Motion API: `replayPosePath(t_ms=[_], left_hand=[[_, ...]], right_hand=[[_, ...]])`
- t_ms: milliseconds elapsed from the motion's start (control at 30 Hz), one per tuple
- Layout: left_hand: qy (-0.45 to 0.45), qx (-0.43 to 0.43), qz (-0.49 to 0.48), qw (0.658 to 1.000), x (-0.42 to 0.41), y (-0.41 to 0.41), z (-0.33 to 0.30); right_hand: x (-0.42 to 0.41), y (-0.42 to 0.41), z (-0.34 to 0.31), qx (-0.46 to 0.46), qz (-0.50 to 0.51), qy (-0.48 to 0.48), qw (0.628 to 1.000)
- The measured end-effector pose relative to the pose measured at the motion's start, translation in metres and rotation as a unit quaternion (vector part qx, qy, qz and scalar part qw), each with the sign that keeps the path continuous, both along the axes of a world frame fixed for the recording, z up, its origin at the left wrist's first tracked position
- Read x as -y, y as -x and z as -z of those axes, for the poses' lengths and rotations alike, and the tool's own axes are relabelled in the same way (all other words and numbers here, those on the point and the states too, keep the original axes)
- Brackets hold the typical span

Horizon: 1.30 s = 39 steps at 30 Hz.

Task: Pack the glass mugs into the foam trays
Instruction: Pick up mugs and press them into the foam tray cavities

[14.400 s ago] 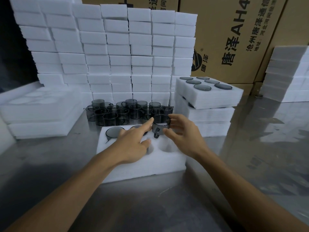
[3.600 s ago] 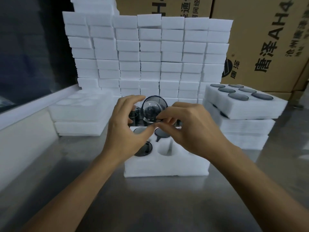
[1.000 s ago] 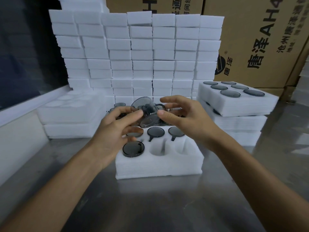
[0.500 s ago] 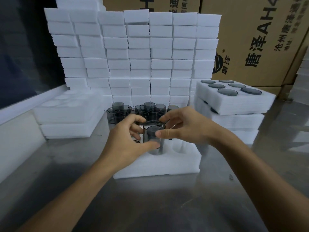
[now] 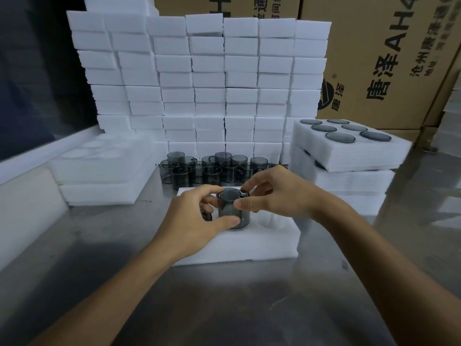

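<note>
A white foam tray (image 5: 249, 243) lies on the steel table in front of me. Both hands hold one smoky grey glass mug (image 5: 233, 211) upright over the tray's front middle pocket, its base partly sunk in. My left hand (image 5: 197, 221) grips its left side and lower wall with thumb and fingers. My right hand (image 5: 277, 193) pinches its rim and right side. An empty pocket (image 5: 270, 221) shows to the right of the mug. The other pockets are mostly hidden by my hands. Several loose grey mugs (image 5: 212, 169) stand in a cluster behind the tray.
A wall of stacked white foam blocks (image 5: 199, 78) rises behind the mugs. A filled tray (image 5: 349, 148) tops a stack at the right. Empty trays (image 5: 104, 171) are piled at the left. Cardboard boxes (image 5: 374, 58) stand at the back right.
Since a second ago the mug has gone from tilted above the tray to upright and lower, into the front middle pocket. Both hands came down with it.
</note>
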<state>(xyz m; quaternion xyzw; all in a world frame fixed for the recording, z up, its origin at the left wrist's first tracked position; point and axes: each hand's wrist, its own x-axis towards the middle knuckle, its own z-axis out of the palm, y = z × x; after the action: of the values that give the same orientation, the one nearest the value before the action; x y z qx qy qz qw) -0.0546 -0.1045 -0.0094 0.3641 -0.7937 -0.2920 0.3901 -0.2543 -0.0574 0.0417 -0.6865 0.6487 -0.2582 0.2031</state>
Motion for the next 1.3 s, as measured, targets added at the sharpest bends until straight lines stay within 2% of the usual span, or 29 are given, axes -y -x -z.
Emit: replayPosePath(t_ms=[300, 633, 1067, 1300], left_hand=[[0.002, 0.024, -0.002, 1.0, 0.002, 0.0, 0.003], [-0.025, 0.042, 0.029, 0.998, 0.008, -0.006, -0.004], [0.013, 0.087, 0.013, 0.996, 0.01, -0.005, 0.001], [0.039, 0.143, 0.005, 0.989, 0.009, -0.004, 0.004]], right_hand=[[0.0, 0.004, 0.002, -0.002, -0.013, -0.029, 0.999], [0.001, 0.004, 0.006, 0.002, -0.025, -0.02, 0.999], [0.002, 0.008, 0.009, -0.014, -0.044, -0.015, 0.999], [0.007, 0.004, 0.015, -0.049, -0.05, -0.03, 0.997]])
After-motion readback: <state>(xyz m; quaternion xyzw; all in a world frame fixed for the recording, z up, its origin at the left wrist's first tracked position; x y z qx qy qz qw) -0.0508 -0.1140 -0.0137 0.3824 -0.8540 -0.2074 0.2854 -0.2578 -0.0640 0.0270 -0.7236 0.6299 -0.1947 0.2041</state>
